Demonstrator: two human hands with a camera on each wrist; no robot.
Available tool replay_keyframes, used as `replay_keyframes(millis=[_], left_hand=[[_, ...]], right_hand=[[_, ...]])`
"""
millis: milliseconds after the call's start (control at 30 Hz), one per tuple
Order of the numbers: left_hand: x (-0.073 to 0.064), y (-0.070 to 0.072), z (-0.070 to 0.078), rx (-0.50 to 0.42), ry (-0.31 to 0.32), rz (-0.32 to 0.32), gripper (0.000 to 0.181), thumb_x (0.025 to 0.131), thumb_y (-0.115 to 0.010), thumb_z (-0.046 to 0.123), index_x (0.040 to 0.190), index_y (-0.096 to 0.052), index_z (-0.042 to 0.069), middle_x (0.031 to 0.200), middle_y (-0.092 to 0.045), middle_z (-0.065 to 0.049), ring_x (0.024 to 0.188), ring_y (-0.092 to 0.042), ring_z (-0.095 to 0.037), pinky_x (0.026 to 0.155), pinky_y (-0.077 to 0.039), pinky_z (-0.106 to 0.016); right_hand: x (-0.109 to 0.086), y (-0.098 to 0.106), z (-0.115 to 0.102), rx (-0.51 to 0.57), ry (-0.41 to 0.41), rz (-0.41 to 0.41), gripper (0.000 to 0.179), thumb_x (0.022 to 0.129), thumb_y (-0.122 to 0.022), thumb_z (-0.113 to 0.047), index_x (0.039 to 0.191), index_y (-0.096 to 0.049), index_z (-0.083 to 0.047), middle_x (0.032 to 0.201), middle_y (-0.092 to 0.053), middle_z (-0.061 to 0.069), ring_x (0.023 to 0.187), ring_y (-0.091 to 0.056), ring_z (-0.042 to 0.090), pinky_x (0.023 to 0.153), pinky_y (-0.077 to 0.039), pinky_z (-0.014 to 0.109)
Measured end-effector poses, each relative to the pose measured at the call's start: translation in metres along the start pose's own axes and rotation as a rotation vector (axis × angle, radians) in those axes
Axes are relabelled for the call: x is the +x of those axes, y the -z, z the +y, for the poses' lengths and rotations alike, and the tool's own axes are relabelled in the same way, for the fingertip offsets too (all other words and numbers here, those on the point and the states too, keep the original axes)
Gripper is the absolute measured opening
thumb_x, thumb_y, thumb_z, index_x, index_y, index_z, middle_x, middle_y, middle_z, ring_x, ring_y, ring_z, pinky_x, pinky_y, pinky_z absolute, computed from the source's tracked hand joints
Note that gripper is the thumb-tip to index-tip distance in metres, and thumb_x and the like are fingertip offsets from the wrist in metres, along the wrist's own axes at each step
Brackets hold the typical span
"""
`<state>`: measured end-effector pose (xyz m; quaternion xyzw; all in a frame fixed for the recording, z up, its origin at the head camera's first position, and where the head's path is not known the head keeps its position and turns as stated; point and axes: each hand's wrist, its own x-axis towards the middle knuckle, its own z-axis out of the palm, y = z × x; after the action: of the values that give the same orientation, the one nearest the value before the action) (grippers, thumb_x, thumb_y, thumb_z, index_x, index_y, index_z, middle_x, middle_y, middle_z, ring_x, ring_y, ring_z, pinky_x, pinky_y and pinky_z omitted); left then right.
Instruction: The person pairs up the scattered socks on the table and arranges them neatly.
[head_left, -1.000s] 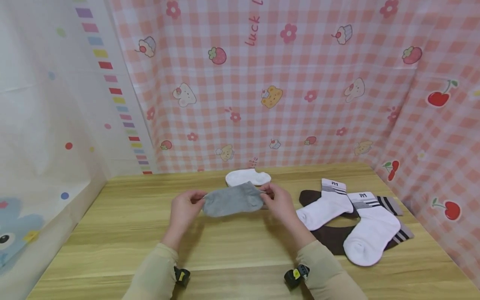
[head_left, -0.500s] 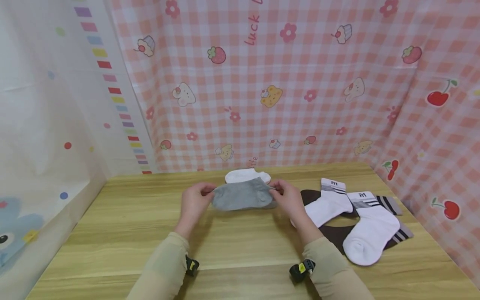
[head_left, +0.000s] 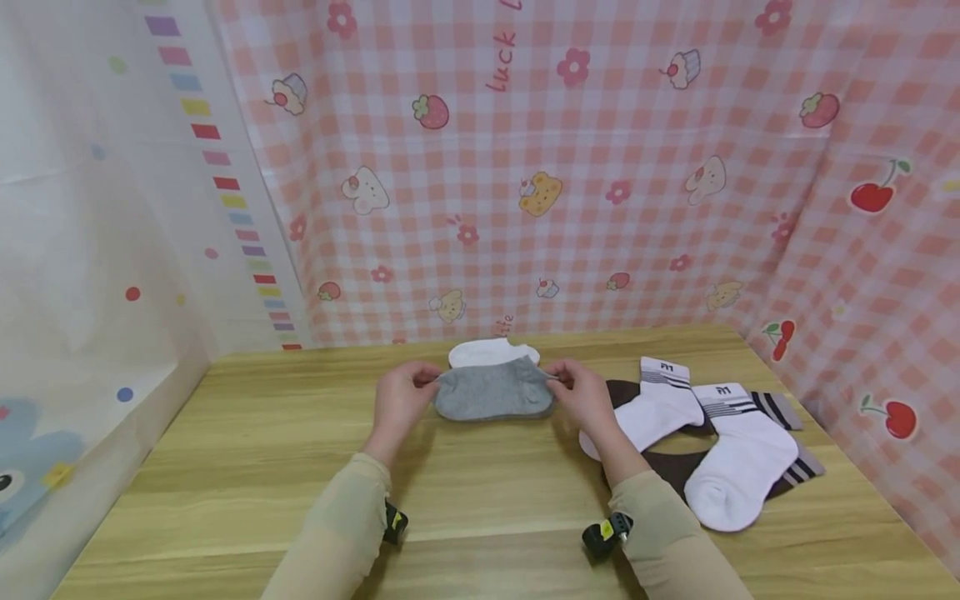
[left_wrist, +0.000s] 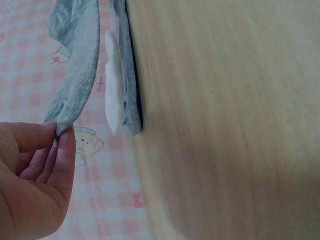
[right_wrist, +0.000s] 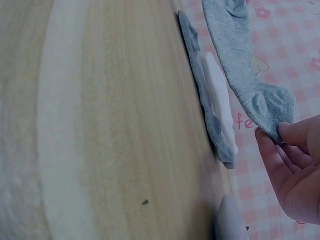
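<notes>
A short grey ankle sock [head_left: 493,390] is stretched sideways between both hands, above the table. My left hand [head_left: 401,402] pinches its toe end, and my right hand [head_left: 587,398] pinches the other end near the cuff and heel. Below it, the left wrist view shows a second grey sock [left_wrist: 131,90] lying flat on the wood. In the head view the held sock hides most of that one. A white ankle sock [head_left: 480,353] lies just behind, partly covered by the held sock in this view.
Right of my right hand, two white crew socks [head_left: 742,479] with black stripes lie across dark brown socks [head_left: 670,472] with grey striped cuffs. The wooden table [head_left: 247,467] ends at a pink checked curtain [head_left: 465,167] at the back.
Both hands have carried the grey sock to the right and slightly away from me, until it overlaps the other grey sock in the head view. The socks on the table stay put.
</notes>
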<state>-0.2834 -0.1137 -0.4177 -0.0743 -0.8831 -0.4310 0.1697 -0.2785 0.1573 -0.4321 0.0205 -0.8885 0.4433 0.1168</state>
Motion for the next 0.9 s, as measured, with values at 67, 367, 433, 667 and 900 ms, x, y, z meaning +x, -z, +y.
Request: replay_keyframes(millis=[67,367,433,667,900], left_hand=[[0.001,-0.001,-0.001,-0.004,0.002,-0.004,0.010,0.082,-0.074,-0.002,0.091,-0.075,0.002,0.085,-0.073,-0.009,0.081,-0.068,-0.024,0.076,-0.055,-0.040],[0.005,-0.005,-0.004,-0.017,0.045,-0.020,0.009,0.082,-0.074,-0.003,0.090,-0.074,0.001,0.085,-0.073,-0.010,0.081,-0.068,-0.025,0.076,-0.055,-0.040],[0.006,-0.006,-0.005,-0.016,0.052,-0.023,0.009,0.082,-0.074,-0.003,0.090,-0.074,0.001,0.084,-0.072,-0.010,0.080,-0.067,-0.024,0.075,-0.055,-0.040],[0.008,-0.010,-0.010,0.007,0.059,-0.030,0.010,0.080,-0.074,-0.004,0.089,-0.074,0.001,0.081,-0.072,-0.010,0.078,-0.067,-0.025,0.074,-0.054,-0.040],[0.009,-0.012,-0.010,0.023,0.063,-0.041,0.009,0.081,-0.073,-0.004,0.089,-0.074,0.001,0.082,-0.072,-0.010,0.079,-0.067,-0.025,0.075,-0.054,-0.040]], right_hand=[[0.001,0.000,0.001,-0.004,-0.002,-0.003,0.010,0.092,-0.068,-0.005,0.102,-0.067,-0.004,0.096,-0.068,0.011,0.095,-0.064,0.029,0.086,-0.050,0.045],[0.006,-0.002,0.007,-0.026,-0.023,-0.025,0.010,0.092,-0.068,-0.005,0.102,-0.067,-0.002,0.098,-0.069,0.012,0.099,-0.063,0.031,0.088,-0.049,0.046],[0.008,-0.003,0.008,-0.034,-0.027,-0.033,0.010,0.092,-0.068,-0.005,0.101,-0.067,-0.002,0.099,-0.069,0.013,0.099,-0.063,0.031,0.088,-0.049,0.046],[0.012,-0.006,0.012,-0.071,-0.040,-0.050,0.010,0.091,-0.069,-0.006,0.100,-0.068,-0.002,0.096,-0.068,0.012,0.095,-0.062,0.030,0.086,-0.049,0.045],[0.015,-0.007,0.014,-0.112,-0.053,-0.073,0.010,0.092,-0.068,-0.007,0.100,-0.068,-0.002,0.093,-0.067,0.010,0.090,-0.062,0.028,0.084,-0.049,0.044]])
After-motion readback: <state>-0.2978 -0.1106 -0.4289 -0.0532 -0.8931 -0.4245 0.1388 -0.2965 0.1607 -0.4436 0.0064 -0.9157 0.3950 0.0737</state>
